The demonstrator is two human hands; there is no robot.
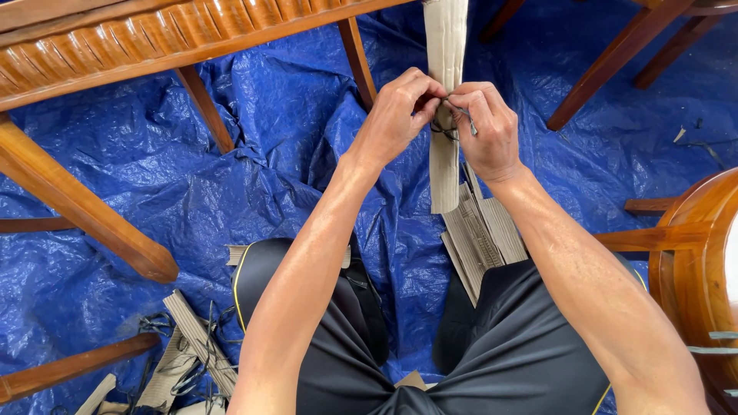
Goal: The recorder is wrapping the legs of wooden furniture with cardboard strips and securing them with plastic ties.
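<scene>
Both hands, left hand (396, 115) and right hand (484, 127), pinch the dark string (446, 127) tight around the upright cardboard-wrapped leg (444, 161), so probably best keeping tension even while knotting.

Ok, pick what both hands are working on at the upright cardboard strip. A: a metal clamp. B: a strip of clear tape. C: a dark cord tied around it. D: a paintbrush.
C: the left hand and right hand pinch a thin dark cord looped around the cardboard strip, above the blue tarp.
</scene>
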